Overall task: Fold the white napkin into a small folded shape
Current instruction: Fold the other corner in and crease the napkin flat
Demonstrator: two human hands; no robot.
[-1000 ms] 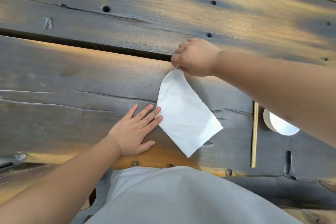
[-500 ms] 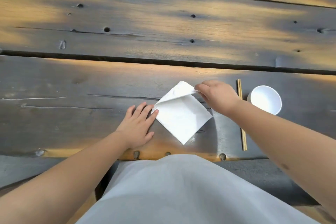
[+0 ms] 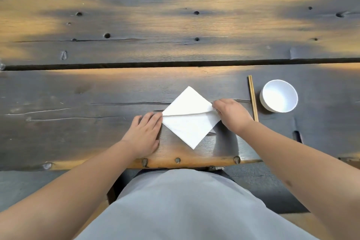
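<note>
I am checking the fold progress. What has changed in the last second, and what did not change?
The right hand came from the far end toward the person, carrying the napkin layer it pinches; the long strip is now a diamond. The left hand stays flat at the napkin's left corner. Chopsticks and bowl look untouched.

there is only one view, from a wide-angle camera worn on the person's head. it looks forward and steeply down over the person's lap at the near edge of the wooden table [image 3: 58, 93], close enough that both forearms fill the lower corners. the planks bow toward the frame edges, probably from lens distortion. no second view shares the scene.
</note>
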